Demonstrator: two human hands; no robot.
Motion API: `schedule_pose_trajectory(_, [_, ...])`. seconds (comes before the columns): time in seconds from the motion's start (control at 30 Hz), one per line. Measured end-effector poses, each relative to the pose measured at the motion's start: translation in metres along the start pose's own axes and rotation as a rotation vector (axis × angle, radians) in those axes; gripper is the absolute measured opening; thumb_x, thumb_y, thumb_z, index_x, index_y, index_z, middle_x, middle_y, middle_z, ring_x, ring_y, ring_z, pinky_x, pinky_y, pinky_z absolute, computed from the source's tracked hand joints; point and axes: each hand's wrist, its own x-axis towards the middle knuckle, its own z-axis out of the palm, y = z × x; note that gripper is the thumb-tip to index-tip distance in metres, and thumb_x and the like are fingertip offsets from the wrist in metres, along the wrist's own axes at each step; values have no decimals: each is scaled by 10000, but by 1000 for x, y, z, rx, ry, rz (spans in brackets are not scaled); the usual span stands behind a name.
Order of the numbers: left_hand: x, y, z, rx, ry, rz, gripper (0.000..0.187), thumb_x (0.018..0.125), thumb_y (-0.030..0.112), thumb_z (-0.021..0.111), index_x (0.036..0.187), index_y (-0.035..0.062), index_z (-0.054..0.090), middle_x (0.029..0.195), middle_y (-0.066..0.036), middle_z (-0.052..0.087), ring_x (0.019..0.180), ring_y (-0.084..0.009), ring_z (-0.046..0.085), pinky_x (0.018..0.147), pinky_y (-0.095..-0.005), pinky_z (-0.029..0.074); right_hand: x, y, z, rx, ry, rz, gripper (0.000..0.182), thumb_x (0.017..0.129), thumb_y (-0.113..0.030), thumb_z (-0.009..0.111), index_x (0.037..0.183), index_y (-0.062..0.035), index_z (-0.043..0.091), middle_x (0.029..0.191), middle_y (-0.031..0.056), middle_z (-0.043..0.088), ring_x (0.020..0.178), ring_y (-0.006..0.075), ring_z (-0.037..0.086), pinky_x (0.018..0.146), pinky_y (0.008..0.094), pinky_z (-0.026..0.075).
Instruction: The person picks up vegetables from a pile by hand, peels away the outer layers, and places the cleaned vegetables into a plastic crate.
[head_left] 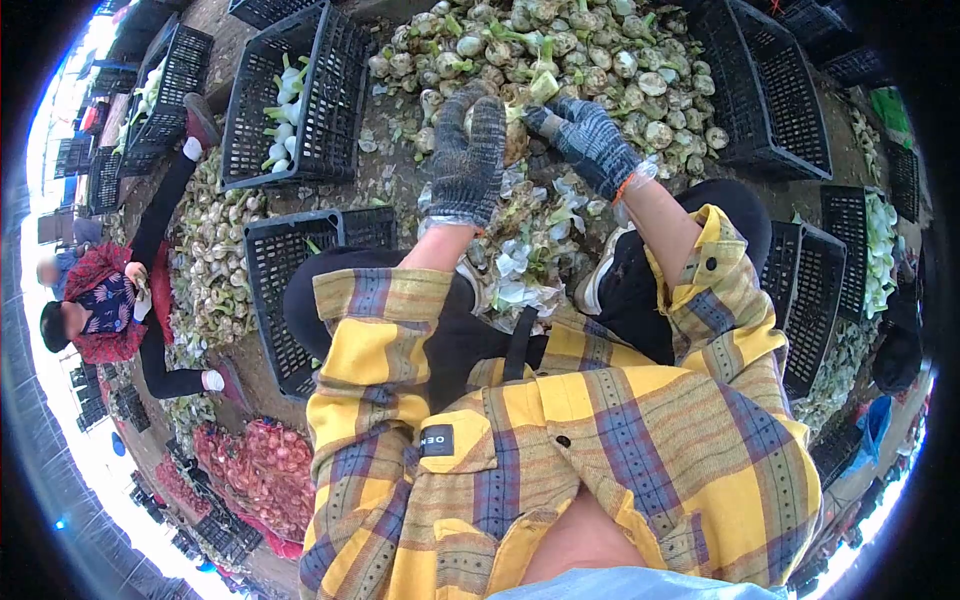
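Both of my hands wear grey knit gloves and meet at the near edge of a heap of bulbs. Between them is a sprouted onion [516,138] with brownish outer skin and a pale green top. My left hand [468,155] is closed against its left side, the back of the glove toward me and the thumb hidden. From the right, my right hand [592,142] pinches near its top with thumb and fingers. The heap of sprouted onions [620,75] spreads just beyond my hands. Loose peeled skins [515,255] litter the ground below them, between my shoes.
A black crate [240,140] at upper left holds white bulbs with green stems. Another black crate [275,300] stands by my left knee. More crates [765,90] line the right side. A person [105,300] sits at left beside more bulbs; red mesh bags [255,470] lie lower left.
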Motion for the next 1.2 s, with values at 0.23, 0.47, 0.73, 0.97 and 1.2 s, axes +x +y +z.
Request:
schedule_pose_trajectory(0.23, [-3,10,-1,63,22,76,349,863,266,499,1086,-1,468,1066,-137,514,994,-214,485,884,-314,358,6,8,-3,-152,-49,-113,404,815,-314,546,1030,28,549,886,155,618,785,220,574,726,319,432])
schedule_pose_trajectory(0.47, [-4,5,1,10,51,7,349,858,243,506,1100,-4,460,1078,-143,509,1006,-216,480,891,-311,353,3,16,-2,-146,-16,-314,316,837,-245,497,995,23,548,825,161,591,691,233,554,649,318,438])
schedule_pose_trajectory(0.73, [17,-34,-3,44,-120,15,424,881,426,365,1023,57,515,1046,-104,531,926,-211,524,774,-311,441,1,22,9,-28,90,-120,252,798,-198,499,907,19,565,766,158,593,670,267,559,635,328,440])
schedule_pose_trajectory(0.97, [-4,-20,9,-103,-237,24,650,717,286,691,1181,91,279,1063,-115,478,886,-204,556,621,-350,525,19,49,-4,-480,115,-347,308,770,-257,479,865,20,577,724,199,590,665,317,565,623,365,439])
schedule_pose_trajectory(1.2, [13,-3,-14,-1300,-545,-930,553,741,264,657,1153,104,324,1086,-132,459,870,-280,569,634,-406,548,8,30,1,-115,202,-282,239,826,-206,440,817,10,543,686,153,545,625,280,508,588,349,403])
